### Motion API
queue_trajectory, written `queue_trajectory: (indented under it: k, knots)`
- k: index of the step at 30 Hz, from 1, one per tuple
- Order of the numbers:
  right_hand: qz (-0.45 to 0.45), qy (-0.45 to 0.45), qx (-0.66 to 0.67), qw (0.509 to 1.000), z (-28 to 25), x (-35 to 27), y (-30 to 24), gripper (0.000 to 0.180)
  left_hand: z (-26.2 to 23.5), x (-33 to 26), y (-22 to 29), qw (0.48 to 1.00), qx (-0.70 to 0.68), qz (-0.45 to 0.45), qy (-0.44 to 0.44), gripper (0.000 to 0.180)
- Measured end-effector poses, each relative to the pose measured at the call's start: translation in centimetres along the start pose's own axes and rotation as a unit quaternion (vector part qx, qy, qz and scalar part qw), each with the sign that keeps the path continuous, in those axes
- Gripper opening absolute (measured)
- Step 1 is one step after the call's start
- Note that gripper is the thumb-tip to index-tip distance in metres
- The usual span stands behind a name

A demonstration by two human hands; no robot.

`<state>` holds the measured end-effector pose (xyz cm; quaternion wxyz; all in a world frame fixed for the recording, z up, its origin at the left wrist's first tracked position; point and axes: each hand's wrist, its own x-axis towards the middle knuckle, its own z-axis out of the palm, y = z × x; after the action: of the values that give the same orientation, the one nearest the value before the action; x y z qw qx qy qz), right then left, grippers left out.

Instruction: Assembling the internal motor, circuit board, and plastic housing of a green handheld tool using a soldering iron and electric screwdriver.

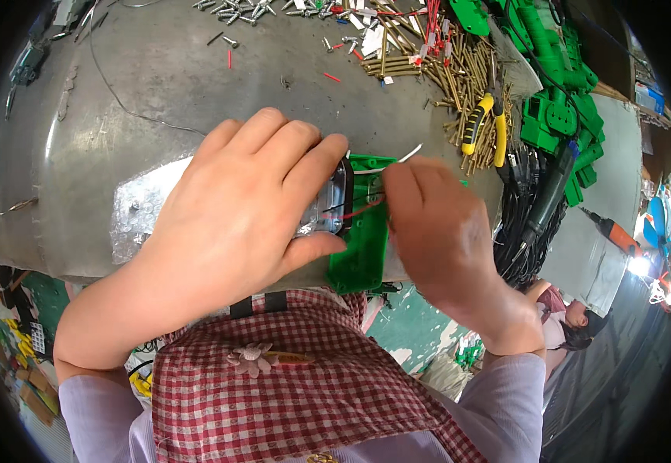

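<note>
My left hand (pixel 247 197) lies across a black-rimmed part with a shiny, clear-looking face (pixel 338 197), fingers on its far side and thumb on its near side. My hand covers most of that part. Beneath its right end is a green plastic housing (pixel 360 262) on the bench. Thin red, black and white wires (pixel 368 207) run from there to my right hand (pixel 443 231), whose thumb and fingers are pinched around their ends. A white wire end sticks out past those fingers. Bubble wrap (pixel 136 208) shows to the left, under my left hand.
Yellow-black pliers (pixel 477 123) lie beside a heap of long brass-coloured screws (pixel 447 81). Silver screws (pixel 243 9) are scattered at the far edge. Green housings (pixel 555 116), black cables (pixel 525 201) and a dark power screwdriver (pixel 549 189) sit at right. Another person (pixel 571 316) is beyond, lower right.
</note>
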<state>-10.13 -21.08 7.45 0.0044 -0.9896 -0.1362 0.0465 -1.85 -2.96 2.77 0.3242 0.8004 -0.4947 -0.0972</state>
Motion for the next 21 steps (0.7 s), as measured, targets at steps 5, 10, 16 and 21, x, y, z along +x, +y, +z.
queue_trajectory:
  k: [5, 10, 16, 21]
  knots:
    - [0.041, -0.011, 0.036, 0.998, 0.5, -0.4, -0.1, 0.022, -0.3, 0.2, 0.0, 1.0, -0.012, -0.006, -0.012, 0.075]
    - [0.039, 0.002, 0.075, 0.996, 1.0, -0.6, 0.1, 0.025, -0.6, 0.4, 0.1, 1.0, -0.011, -0.004, -0.027, 0.075]
    - [0.144, 0.024, 0.247, 0.958, 1.6, -2.1, 0.7, 0.013, -0.1, -0.1, -0.4, 1.0, -0.013, 0.007, 0.008, 0.074]
    - [0.203, 0.2, 0.436, 0.854, 1.6, -5.8, 3.3, 0.026, 0.4, -0.1, -0.1, 0.999, -0.007, 0.023, 0.025, 0.072]
